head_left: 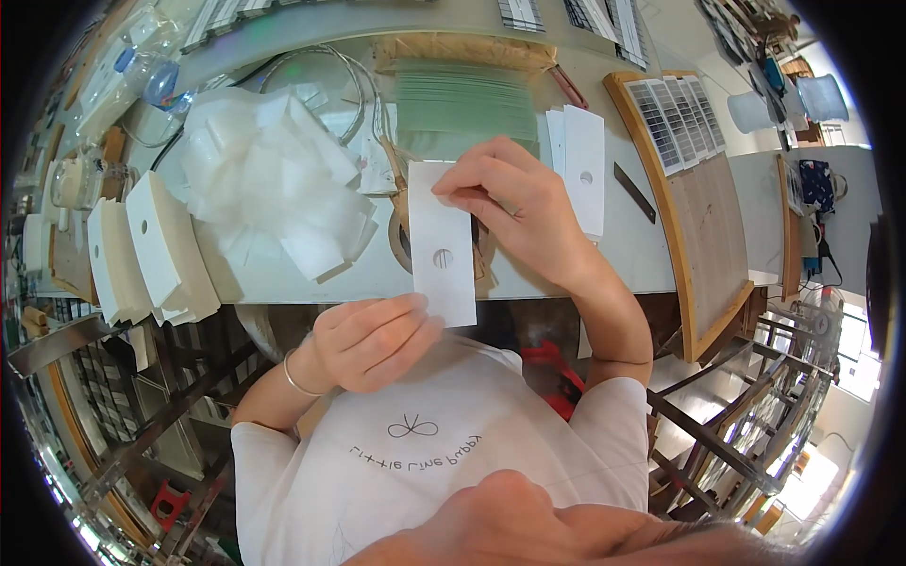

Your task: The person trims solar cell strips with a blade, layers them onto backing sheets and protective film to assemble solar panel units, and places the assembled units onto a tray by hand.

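Note:
A narrow white card (442, 297) with a round hole is held upright over the table's front edge. My right hand (514, 203) pinches its upper right edge between thumb and fingers. At its lower left edge, my left hand (377, 341) closes its fingers on the card. Thin lines show through the hole. Partly hidden behind the card lies a brown ring like a tape roll (400, 247). Just beyond is a stack of green-tinted glass strips (467, 108). More white cards with a hole (587, 203) lie right of my right hand.
Crumpled white sheets (269, 179) are heaped left of the hands. White stacks with holes (168, 250) stand at the left edge. A dark flat strip (635, 192) lies near a wood-framed board (703, 222) holding gridded panels. A plastic bottle (151, 74) is back left.

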Available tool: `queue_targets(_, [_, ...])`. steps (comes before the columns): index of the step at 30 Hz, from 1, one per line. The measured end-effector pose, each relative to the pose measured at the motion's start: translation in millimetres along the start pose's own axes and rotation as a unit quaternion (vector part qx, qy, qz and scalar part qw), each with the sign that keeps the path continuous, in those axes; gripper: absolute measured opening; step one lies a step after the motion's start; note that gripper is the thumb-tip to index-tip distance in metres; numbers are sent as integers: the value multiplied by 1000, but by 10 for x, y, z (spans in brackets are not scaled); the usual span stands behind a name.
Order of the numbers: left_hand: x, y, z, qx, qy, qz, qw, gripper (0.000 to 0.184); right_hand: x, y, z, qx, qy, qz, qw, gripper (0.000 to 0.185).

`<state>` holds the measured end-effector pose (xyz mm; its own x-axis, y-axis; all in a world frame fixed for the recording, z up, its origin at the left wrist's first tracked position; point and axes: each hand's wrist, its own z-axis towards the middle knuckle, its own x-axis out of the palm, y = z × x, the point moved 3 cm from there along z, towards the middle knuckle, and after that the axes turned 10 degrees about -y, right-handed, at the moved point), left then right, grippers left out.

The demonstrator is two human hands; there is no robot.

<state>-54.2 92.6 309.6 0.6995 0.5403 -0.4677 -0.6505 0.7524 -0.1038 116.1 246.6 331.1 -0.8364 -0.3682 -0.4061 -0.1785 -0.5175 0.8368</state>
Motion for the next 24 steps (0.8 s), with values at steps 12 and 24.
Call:
queue_targets(12, [37, 1, -49, 0, 13, 13, 1000, 17, 46, -24, -31, -39, -5, -99, 994, 23])
queue_targets(24, [-340, 88, 97, -108, 32, -156, 981, 21, -185, 97, 14, -79, 7, -51, 996, 28])
